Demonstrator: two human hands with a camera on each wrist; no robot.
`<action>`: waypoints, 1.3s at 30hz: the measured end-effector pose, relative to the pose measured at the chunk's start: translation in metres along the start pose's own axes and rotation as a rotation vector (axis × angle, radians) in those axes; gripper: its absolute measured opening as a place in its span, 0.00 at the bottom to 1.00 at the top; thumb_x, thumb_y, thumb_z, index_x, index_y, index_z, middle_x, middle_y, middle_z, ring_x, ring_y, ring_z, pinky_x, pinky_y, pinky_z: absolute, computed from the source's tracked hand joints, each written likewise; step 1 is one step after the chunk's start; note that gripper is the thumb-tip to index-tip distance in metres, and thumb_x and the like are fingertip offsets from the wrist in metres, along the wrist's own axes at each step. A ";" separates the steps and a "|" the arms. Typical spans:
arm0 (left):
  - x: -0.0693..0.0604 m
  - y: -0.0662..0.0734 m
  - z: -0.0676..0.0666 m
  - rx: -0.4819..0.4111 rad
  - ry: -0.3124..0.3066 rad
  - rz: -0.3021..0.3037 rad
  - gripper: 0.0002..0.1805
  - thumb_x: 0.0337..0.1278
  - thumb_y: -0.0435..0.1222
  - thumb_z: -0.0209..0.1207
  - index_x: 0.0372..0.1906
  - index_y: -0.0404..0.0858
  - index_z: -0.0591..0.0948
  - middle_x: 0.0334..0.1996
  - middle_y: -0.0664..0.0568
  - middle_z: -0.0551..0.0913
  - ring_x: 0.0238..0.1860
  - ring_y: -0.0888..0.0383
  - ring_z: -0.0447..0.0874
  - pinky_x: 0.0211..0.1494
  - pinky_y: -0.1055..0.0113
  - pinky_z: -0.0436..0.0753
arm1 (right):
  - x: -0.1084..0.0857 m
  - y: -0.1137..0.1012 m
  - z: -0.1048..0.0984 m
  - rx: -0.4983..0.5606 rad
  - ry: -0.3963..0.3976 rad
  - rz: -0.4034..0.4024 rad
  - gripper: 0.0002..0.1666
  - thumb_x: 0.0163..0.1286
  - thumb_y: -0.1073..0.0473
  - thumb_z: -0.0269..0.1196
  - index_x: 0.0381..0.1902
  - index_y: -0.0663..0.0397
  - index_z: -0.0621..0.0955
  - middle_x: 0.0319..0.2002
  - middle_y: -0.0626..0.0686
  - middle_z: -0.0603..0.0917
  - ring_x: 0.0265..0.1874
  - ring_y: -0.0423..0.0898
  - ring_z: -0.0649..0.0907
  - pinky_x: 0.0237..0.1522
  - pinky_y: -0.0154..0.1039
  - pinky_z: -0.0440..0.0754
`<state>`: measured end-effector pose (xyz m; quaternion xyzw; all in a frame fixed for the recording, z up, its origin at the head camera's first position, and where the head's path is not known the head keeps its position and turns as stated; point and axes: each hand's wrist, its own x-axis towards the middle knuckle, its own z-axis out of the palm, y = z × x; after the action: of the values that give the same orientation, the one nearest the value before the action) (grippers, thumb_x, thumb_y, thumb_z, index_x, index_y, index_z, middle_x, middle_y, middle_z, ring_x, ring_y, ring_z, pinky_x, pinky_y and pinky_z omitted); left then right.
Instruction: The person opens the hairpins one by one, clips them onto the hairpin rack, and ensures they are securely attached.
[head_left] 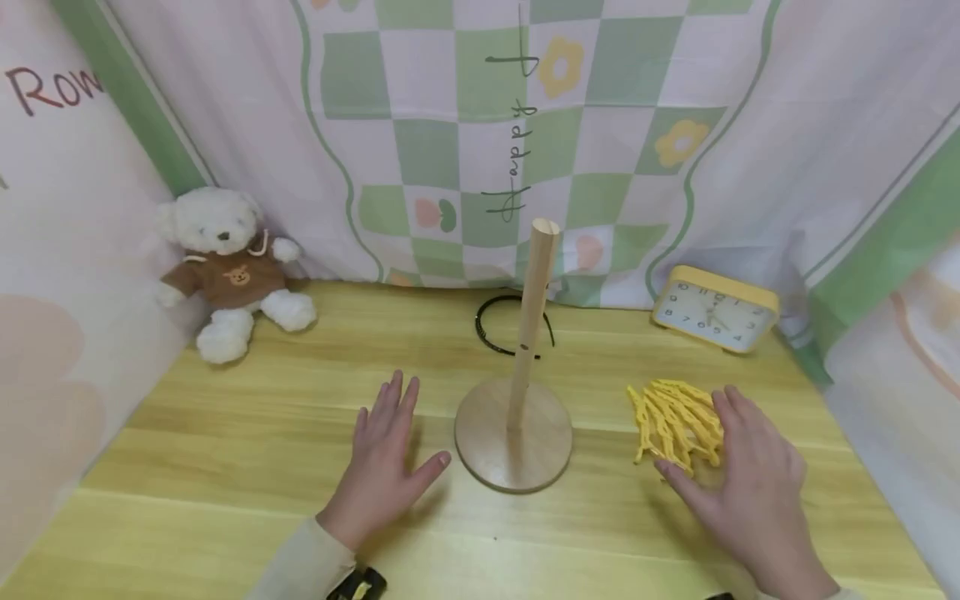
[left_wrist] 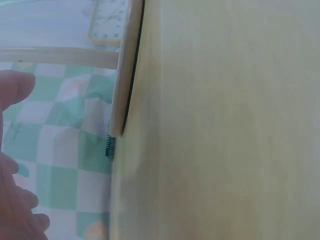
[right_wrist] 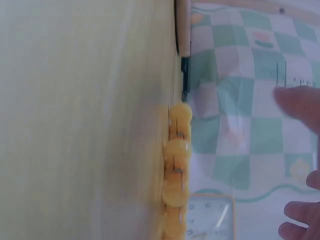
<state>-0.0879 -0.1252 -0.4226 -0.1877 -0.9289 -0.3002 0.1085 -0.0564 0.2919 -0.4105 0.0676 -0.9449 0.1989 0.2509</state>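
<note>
A round wooden base with an upright wooden post stands in the middle of the table. To its left my left hand is held with straight fingers and the thumb spread toward the base, apart from it. On the right lies a cluster of yellow plastic pieces that look like clothes pegs; small metal springs show among the yellow pieces in the right wrist view. My right hand is beside this cluster, fingers and thumb spread, with nothing gripped. It hides part of the cluster's right edge.
Behind the post a black headband lies on the wooden table. A yellow-framed clock stands at the back right. A white teddy bear in a brown top sits at the back left. Curtains enclose the table.
</note>
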 end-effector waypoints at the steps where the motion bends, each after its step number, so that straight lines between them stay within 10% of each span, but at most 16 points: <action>1: 0.001 -0.001 0.002 -0.016 -0.008 -0.008 0.56 0.59 0.53 0.66 0.82 0.41 0.45 0.81 0.40 0.42 0.79 0.39 0.40 0.72 0.28 0.45 | 0.001 0.003 0.000 0.001 -0.003 0.006 0.65 0.47 0.40 0.78 0.75 0.63 0.62 0.75 0.63 0.62 0.70 0.67 0.63 0.57 0.77 0.56; 15: 0.009 -0.002 0.027 -0.232 -0.188 -0.099 0.57 0.58 0.53 0.67 0.81 0.37 0.47 0.79 0.39 0.49 0.78 0.39 0.46 0.77 0.40 0.46 | -0.003 0.046 0.000 0.105 -0.122 0.203 0.58 0.58 0.47 0.76 0.75 0.68 0.59 0.65 0.77 0.68 0.60 0.78 0.66 0.61 0.79 0.51; 31: 0.033 -0.001 0.045 -0.189 -0.303 -0.100 0.59 0.48 0.60 0.71 0.78 0.36 0.58 0.77 0.43 0.59 0.78 0.44 0.50 0.78 0.43 0.38 | -0.008 0.080 0.000 0.085 -0.353 0.361 0.47 0.64 0.39 0.69 0.64 0.74 0.70 0.46 0.67 0.78 0.44 0.63 0.77 0.42 0.61 0.74; 39: 0.042 -0.001 0.045 -0.140 -0.317 -0.093 0.63 0.37 0.61 0.75 0.78 0.39 0.60 0.77 0.48 0.61 0.72 0.43 0.60 0.71 0.42 0.59 | -0.012 0.080 0.003 0.070 -0.365 0.406 0.43 0.65 0.36 0.67 0.59 0.70 0.76 0.51 0.71 0.78 0.47 0.64 0.77 0.44 0.62 0.74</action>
<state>-0.1304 -0.0867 -0.4458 -0.1967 -0.9189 -0.3354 -0.0664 -0.0657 0.3643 -0.4459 -0.0799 -0.9613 0.2621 0.0291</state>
